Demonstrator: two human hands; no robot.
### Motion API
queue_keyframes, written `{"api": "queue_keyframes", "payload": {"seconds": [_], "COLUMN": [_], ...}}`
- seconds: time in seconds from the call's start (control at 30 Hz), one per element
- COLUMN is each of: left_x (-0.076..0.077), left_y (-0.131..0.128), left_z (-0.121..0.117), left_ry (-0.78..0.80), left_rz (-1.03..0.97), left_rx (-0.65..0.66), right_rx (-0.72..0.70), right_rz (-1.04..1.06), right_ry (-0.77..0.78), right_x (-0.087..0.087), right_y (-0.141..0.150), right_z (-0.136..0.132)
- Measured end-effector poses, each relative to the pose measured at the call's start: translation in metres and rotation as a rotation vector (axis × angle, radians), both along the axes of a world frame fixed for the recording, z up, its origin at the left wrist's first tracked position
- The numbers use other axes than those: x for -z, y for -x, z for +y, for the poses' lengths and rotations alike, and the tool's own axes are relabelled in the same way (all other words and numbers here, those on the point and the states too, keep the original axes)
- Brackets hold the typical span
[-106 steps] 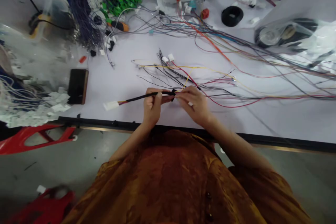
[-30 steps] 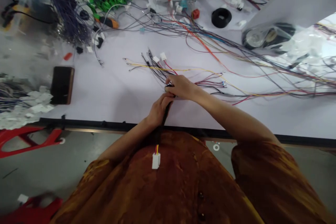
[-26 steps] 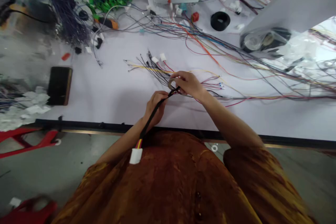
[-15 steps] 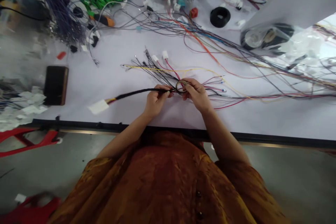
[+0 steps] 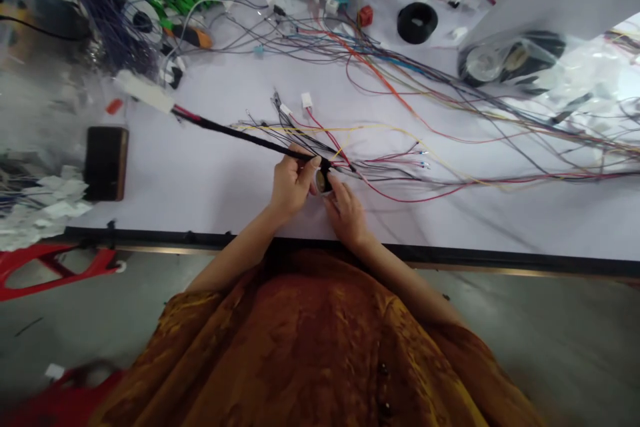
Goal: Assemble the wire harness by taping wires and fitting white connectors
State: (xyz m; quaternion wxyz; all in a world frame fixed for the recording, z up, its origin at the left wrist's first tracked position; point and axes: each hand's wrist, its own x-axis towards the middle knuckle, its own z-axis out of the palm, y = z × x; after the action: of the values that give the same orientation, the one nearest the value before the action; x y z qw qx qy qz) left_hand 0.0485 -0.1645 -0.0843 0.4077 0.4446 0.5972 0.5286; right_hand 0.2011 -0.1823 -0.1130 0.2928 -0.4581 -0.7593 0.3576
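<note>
My left hand [image 5: 291, 185] is closed on a wire harness [image 5: 240, 133], pinching its black-taped trunk close to where the wires branch. A white connector [image 5: 145, 91] ends the trunk at the upper left, raised and a little blurred. My right hand [image 5: 347, 211] has its fingers on a small roll of black tape [image 5: 322, 181], held just below the branching point and against the left fingertips. Loose black, red and yellow wires fan out beyond the hands, with small white plugs [image 5: 307, 101] on some ends.
A dark rectangular object [image 5: 106, 163] lies at the left, beside a heap of white connectors [image 5: 50, 203]. Long loose wires [image 5: 430, 83] cross the table's back and right. Another black tape roll [image 5: 417, 23] lies behind. The table's dark front edge [image 5: 500, 263] runs before me.
The harness trunk has swung so its white connector moved up and left. The tape roll and my right hand have come left and down, close against my left hand.
</note>
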Motion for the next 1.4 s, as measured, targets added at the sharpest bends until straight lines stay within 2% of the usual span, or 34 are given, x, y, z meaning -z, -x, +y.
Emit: {"api": "queue_keyframes", "payload": {"seconds": [0.1,0.2,0.27,0.33,0.43,0.5,0.6,0.67,0.8,0.87,1.0,1.1,1.2,1.3,1.4], "left_x": [-0.004,-0.01,-0.01,-0.007,-0.001,0.003,0.009,0.013,0.015,0.013,0.009,0.011,0.016,0.019,0.018], "left_y": [-0.001,-0.005,-0.007,-0.008,-0.008,-0.009,-0.01,-0.01,-0.008,-0.007,-0.003,-0.001,0.002,0.004,0.003], "left_z": [-0.002,-0.006,-0.01,-0.014,-0.022,-0.026,-0.03,-0.031,-0.031,-0.03,-0.025,-0.021,-0.021,-0.021,-0.022], "left_ry": [-0.004,-0.027,-0.057,-0.104,-0.209,-0.287,-0.367,-0.389,-0.382,-0.378,-0.408,-0.406,-0.413,-0.456,-0.483], "left_rz": [-0.05,-0.141,-0.132,-0.028,0.224,0.384,0.562,0.624,0.653,0.642,0.634,0.611,0.588,0.609,0.566], "left_rx": [0.026,-0.003,-0.009,0.016,0.09,0.129,0.156,0.17,0.192,0.173,0.106,0.202,0.286,0.264,0.194], "right_rx": [-0.161,-0.266,-0.219,-0.111,-0.085,-0.176,-0.307,-0.401,-0.696,-0.649,-0.215,-0.067,-0.031,-0.096,-0.138], "right_rz": [-0.03,0.022,0.071,0.087,0.023,-0.091,-0.288,-0.352,-0.348,-0.312,-0.318,-0.335,-0.171,0.021,0.093], "right_ry": [-0.004,-0.006,0.008,0.032,0.113,0.157,0.125,0.132,0.282,0.231,0.072,0.127,0.315,0.546,0.526], "right_x": [0.003,-0.019,-0.041,-0.059,-0.072,-0.072,-0.07,-0.07,-0.07,-0.067,-0.05,-0.039,-0.044,-0.057,-0.062], "right_y": [-0.002,-0.016,-0.025,-0.03,-0.025,-0.013,0.01,0.025,0.043,0.042,0.025,0.012,0.003,-0.001,0.001], "right_z": [0.005,0.014,0.024,0.04,0.071,0.09,0.111,0.119,0.133,0.14,0.148,0.143,0.133,0.121,0.114]}}
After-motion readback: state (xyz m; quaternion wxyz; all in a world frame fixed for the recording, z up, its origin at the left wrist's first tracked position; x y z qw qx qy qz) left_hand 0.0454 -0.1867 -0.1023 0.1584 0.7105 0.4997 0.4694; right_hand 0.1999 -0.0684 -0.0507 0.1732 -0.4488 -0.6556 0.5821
